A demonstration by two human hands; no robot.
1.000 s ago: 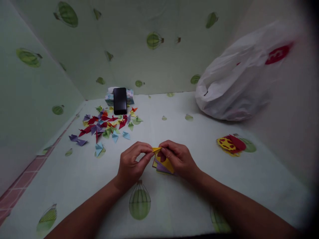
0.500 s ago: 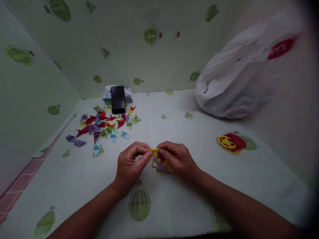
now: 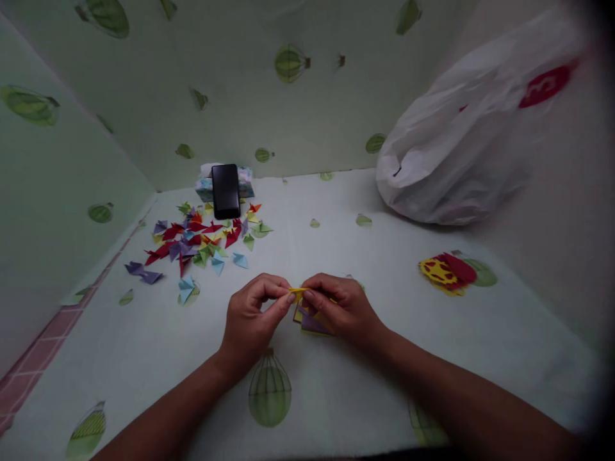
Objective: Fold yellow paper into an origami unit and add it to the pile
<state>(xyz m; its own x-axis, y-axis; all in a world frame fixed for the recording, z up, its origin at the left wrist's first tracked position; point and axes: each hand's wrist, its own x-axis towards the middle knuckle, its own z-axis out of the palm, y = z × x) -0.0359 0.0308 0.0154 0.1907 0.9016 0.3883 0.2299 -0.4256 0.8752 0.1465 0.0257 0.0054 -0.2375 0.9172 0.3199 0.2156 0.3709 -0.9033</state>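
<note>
A small piece of folded yellow paper [image 3: 298, 291] is pinched between my two hands, above the table. My left hand [image 3: 252, 315] grips its left end between thumb and forefinger. On its right end, my right hand [image 3: 344, 306] closes the same way, its fingers covering part of the paper. Below and partly behind my right hand lies a small stack of paper squares [image 3: 314, 323], purple and yellow on top. Farther left on the table spreads a pile of small folded paper birds [image 3: 192, 243] in red, purple, green, blue, yellow and orange.
A black phone [image 3: 225, 192] leans upright against a patterned tissue box [image 3: 246, 182] behind the pile. At the back right sits a bulky white plastic bag [image 3: 442, 160]. Yellow and red paper cutouts [image 3: 444, 272] lie on the right side of the balloon-print table cover [image 3: 192, 358].
The yellow paper has tilted between my fingers and now looks narrower. Both hands stay in nearly the same place. The view has shifted slightly.
</note>
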